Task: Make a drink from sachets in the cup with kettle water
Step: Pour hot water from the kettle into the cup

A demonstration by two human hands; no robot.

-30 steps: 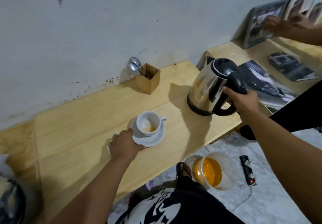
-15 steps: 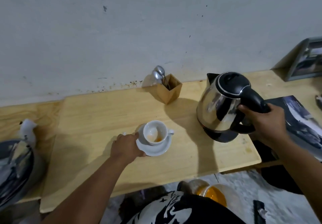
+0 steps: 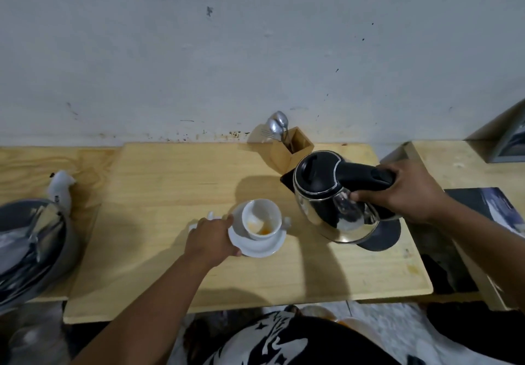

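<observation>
We steady the saucer [image 3: 257, 244] with our left hand [image 3: 211, 239], fingers pinching its near-left rim; the cup [image 3: 261, 218] stands upright on it, orange powder at the bottom. Beyond, our right hand [image 3: 409, 191] is clenched round the kettle [image 3: 329, 203] handle. Its long axis runs handle-right to spout-left, toward the cup. We should tip slowly and keep the spout low over the rim

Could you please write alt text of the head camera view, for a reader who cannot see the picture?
The right hand holds a steel kettle by its black handle, tilted just right of a white cup with orange residue. The left hand steadies the saucer under the cup. A wooden box of spoons stands behind on the wooden table.
</observation>
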